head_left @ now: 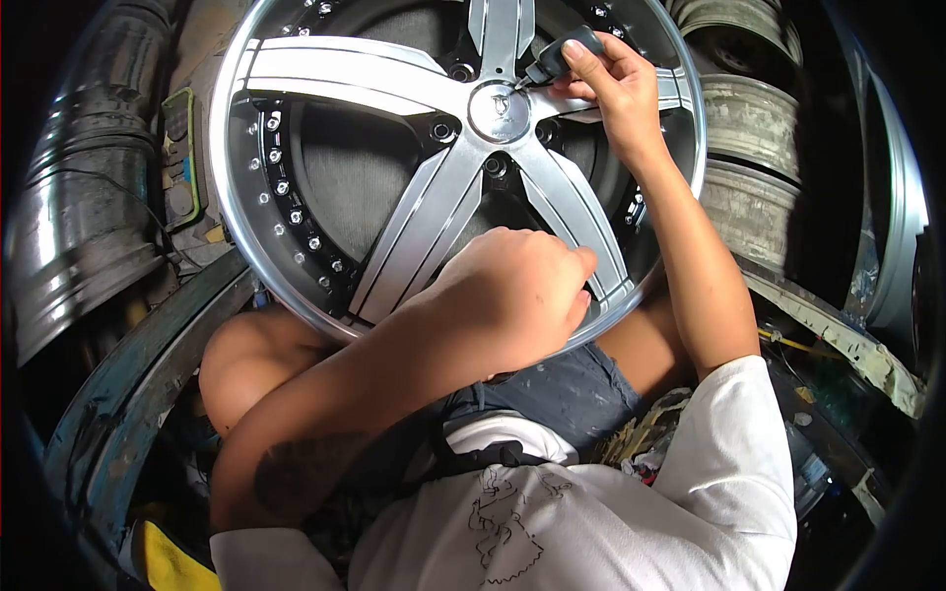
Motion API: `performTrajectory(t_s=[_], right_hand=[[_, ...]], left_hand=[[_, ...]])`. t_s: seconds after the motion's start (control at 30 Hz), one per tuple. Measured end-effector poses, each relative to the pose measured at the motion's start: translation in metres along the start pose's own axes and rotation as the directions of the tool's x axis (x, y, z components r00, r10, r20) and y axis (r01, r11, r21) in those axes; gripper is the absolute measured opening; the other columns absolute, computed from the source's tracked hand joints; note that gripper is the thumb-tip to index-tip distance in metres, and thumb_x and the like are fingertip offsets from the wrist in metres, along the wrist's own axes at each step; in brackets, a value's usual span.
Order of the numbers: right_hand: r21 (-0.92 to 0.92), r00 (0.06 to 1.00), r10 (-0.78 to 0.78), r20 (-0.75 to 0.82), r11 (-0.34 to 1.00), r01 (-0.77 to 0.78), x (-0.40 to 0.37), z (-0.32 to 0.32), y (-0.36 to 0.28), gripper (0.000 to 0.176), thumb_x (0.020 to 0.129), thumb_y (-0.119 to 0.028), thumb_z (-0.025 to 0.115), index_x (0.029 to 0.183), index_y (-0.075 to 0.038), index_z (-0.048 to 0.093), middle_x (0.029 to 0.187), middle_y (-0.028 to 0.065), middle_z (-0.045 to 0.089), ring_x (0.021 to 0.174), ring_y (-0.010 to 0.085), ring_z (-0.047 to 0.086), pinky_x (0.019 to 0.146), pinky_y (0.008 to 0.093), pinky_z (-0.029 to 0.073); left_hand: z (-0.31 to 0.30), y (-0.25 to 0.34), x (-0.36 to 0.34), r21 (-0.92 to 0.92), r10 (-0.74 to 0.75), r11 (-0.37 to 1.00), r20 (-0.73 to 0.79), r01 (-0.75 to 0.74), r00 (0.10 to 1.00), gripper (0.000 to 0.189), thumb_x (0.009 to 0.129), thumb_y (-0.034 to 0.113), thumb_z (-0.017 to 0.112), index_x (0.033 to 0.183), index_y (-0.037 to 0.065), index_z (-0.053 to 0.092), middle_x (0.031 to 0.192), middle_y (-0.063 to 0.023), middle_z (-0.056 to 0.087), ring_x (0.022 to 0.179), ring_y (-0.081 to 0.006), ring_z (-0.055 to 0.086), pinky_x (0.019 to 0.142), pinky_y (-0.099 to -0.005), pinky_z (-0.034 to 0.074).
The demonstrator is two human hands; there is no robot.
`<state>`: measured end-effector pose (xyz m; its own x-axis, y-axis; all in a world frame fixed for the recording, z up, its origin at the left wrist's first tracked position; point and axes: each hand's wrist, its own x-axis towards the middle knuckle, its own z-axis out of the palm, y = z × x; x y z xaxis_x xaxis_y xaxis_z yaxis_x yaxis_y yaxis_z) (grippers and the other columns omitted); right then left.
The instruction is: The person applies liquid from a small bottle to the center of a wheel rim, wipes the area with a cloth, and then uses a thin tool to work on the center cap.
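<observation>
Stacked metal rims (744, 128) stand to the right of a five-spoke alloy wheel (481, 150), which lies before the person's lap. Fingers of the right hand (621, 94) grasp a small dark tool (560, 59), its thin tip at the edge of the round centre cap (500, 113), just beyond these fingers. The left hand (527, 291) is curled over the lower spokes; whether its fingers hold something, I cannot tell.

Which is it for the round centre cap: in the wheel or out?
In: the centre cap sits in the middle of the wheel, where the spokes meet. Whether it is fastened, I cannot tell.
</observation>
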<state>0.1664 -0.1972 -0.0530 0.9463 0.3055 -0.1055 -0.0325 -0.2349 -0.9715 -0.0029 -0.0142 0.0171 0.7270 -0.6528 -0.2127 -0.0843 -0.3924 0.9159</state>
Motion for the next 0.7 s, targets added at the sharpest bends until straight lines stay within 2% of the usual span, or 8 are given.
performTrajectory(t_s=[0.07, 0.27, 0.37, 0.7], right_hand=[[0.002, 1.0, -0.005, -0.002, 1.0, 0.005, 0.0, 0.0, 0.001, 0.032, 0.097, -0.027, 0.074, 0.109, 0.002, 0.069, 0.093, 0.0087, 0.073, 0.078, 0.0154, 0.072, 0.076, 0.0271, 0.061], [-0.005, 1.0, -0.014, 0.006, 1.0, 0.014, 0.0, 0.001, 0.0, 0.033, 0.097, -0.029, 0.074, 0.109, 0.002, 0.069, 0.092, 0.0064, 0.071, 0.078, 0.0134, 0.07, 0.076, 0.0282, 0.061], [0.006, 0.999, -0.04, 0.009, 0.999, 0.04, -0.001, 0.004, -0.005, 0.032, 0.096, -0.028, 0.076, 0.107, 0.001, 0.071, 0.091, 0.006, 0.074, 0.077, 0.0106, 0.07, 0.072, 0.0258, 0.06], [0.014, 1.0, -0.005, 0.007, 1.0, 0.005, -0.002, 0.006, -0.011, 0.035, 0.096, -0.027, 0.075, 0.111, 0.004, 0.067, 0.09, 0.0089, 0.074, 0.078, 0.0123, 0.07, 0.071, 0.0271, 0.06]], left_hand=[[-0.002, 0.003, 0.0, -0.035, -0.045, 0.998, 0.018, 0.046, 0.999, 0.022, 0.094, 0.019, 0.064, 0.107, 0.001, 0.068, 0.087, -0.0208, 0.071, 0.087, -0.0408, 0.07, 0.078, -0.0503, 0.054], [0.001, 0.001, 0.002, -0.026, -0.025, 0.999, 0.01, 0.025, 1.0, 0.021, 0.094, 0.019, 0.064, 0.106, 0.002, 0.069, 0.085, -0.0196, 0.071, 0.085, -0.0405, 0.07, 0.077, -0.0498, 0.054], [0.001, 0.001, 0.001, -0.019, -0.027, 0.999, 0.002, 0.027, 1.0, 0.022, 0.094, 0.019, 0.065, 0.106, 0.002, 0.068, 0.085, -0.0195, 0.071, 0.086, -0.0404, 0.07, 0.077, -0.0494, 0.054], [-0.007, 0.003, 0.0, -0.043, 0.003, 0.999, -0.023, -0.004, 1.0, 0.027, 0.094, 0.018, 0.063, 0.113, -0.001, 0.068, 0.092, -0.0206, 0.073, 0.089, -0.0401, 0.07, 0.081, -0.0474, 0.053]])
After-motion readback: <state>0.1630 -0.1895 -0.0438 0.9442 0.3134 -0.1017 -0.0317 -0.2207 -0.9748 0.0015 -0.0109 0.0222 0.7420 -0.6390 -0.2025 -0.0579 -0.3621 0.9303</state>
